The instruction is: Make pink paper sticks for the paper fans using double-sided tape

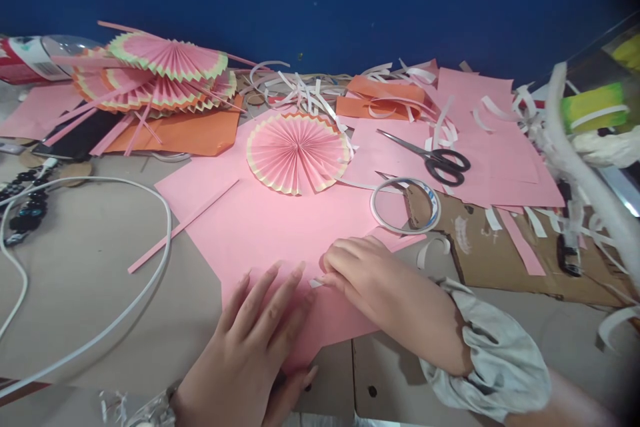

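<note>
My left hand (250, 347) lies with its fingers spread on a pink sheet of paper (280, 227), near its front edge. Just to the right, my right hand (385, 283) is closed, fingers curled down against the same sheet. A small white strip (316, 283) sticks out from its thumb and fingertips; whether it is tape or paper I cannot tell. Beyond both hands a round pleated pink paper fan (295, 153), edged in yellow and orange, rests on the paper, with a gap between two folds. A roll of tape (376, 207) lies beyond my right hand.
Black-handled scissors (447, 167) lie on pink sheets (500, 147) at the right. Stacked paper fans (170, 60) with pink strips are at the back left, by a bottle (35, 59). A white cable (167, 240) loops on the left. White scraps (310, 93) and cardboard (480, 260) surround the sheet.
</note>
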`<state>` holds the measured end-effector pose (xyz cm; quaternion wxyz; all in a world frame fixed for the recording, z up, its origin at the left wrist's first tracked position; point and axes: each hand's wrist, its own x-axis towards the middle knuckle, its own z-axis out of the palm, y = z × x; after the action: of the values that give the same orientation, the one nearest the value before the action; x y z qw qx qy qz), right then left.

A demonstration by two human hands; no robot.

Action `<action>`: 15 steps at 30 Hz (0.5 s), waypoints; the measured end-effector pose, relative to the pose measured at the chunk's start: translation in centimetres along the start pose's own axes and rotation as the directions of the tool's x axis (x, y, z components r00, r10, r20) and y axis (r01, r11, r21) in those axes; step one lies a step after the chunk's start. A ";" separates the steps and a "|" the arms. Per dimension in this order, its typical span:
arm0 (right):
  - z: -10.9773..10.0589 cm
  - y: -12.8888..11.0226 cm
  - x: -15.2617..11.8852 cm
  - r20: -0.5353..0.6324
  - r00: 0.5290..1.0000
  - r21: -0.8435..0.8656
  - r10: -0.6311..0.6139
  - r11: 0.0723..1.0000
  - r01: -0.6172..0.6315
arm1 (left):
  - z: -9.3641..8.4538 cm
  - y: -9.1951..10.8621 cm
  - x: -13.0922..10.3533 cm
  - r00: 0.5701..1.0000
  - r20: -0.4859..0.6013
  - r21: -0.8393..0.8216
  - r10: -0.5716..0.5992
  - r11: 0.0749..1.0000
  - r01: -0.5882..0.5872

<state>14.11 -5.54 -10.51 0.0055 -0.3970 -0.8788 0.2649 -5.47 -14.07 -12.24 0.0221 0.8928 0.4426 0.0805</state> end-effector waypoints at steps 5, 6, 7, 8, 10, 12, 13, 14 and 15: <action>-0.4 0.2 -0.2 0.021 1.000 0.028 -0.010 1.000 0.010 | 0.0 -0.1 0.0 1.000 0.008 -0.007 0.015 1.000 -0.015; -0.5 0.2 -0.2 0.022 1.000 0.023 -0.014 1.000 0.013 | 0.0 0.0 0.0 1.000 0.003 -0.006 0.016 1.000 -0.016; -0.5 0.2 -0.1 0.022 1.000 0.016 -0.017 1.000 0.017 | 0.0 0.0 0.0 1.000 -0.002 -0.005 0.012 1.000 -0.012; -0.5 0.1 -0.1 0.018 1.000 0.008 -0.018 1.000 0.018 | 0.0 0.0 0.0 1.000 -0.008 -0.005 0.008 1.000 -0.008; -0.4 0.0 0.0 0.002 1.000 -0.005 -0.012 1.000 0.012 | 0.0 0.1 0.0 1.000 -0.006 -0.005 0.000 1.000 0.000; -0.4 -0.1 0.1 0.004 1.000 0.000 -0.001 1.000 0.001 | 0.0 0.1 -0.1 1.000 0.001 -0.012 0.003 1.000 -0.003; -0.4 -0.1 0.1 0.015 1.000 0.016 0.006 1.000 -0.006 | 0.0 0.1 -0.2 1.000 0.007 -0.017 0.009 1.000 -0.009; -0.6 0.0 0.1 0.028 1.000 0.038 0.013 0.999 -0.014 | 0.0 0.1 -0.2 1.000 0.011 -0.021 0.020 1.000 -0.020; -0.8 0.1 0.1 0.040 0.999 0.066 0.018 0.998 -0.021 | 0.1 0.1 -0.2 0.999 0.017 -0.022 0.033 0.999 -0.032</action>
<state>14.28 -5.12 -9.89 -0.0010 -0.3998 -0.8654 0.3019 -5.55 -14.29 -12.33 0.0345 0.9002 0.4270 0.0778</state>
